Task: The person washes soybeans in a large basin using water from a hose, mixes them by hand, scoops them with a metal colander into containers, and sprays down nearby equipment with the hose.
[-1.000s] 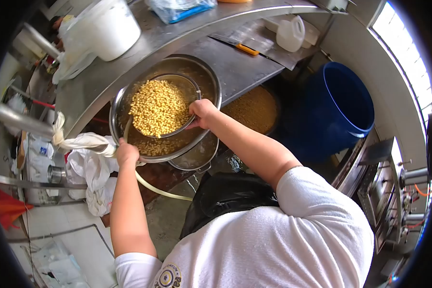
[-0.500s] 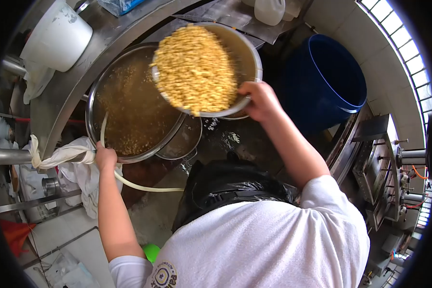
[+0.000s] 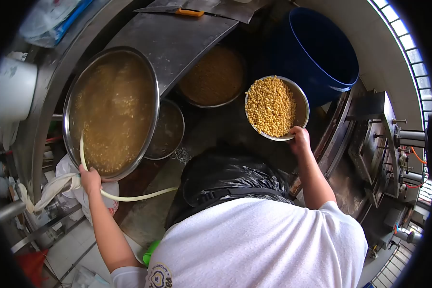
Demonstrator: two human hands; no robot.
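Note:
My right hand (image 3: 299, 138) grips the rim of a metal bowl (image 3: 300, 103) holding yellow kernels (image 3: 271, 106), out to the right below a blue barrel (image 3: 321, 48). At the left, my left hand (image 3: 90, 180) is closed around a pale hose (image 3: 83, 153) at the lower rim of a large metal basin (image 3: 154, 113). Brownish water (image 3: 110, 103) with loose kernels fills that basin, and the hose end dips into it. Under the basin's right side sits a smaller metal pot (image 3: 170, 129).
A knife with an orange handle (image 3: 190, 12) lies on the metal table (image 3: 163, 38). Beneath stands another container of brownish contents (image 3: 213, 77). Metal machinery (image 3: 384, 139) lines the right side. A white bucket (image 3: 15, 89) and knotted cloth (image 3: 53, 187) are at the left.
The bowl of kernels has moved from over the large basin out to the right, in my right hand. My left hand remains at the basin's rim with the hose. The view has shifted.

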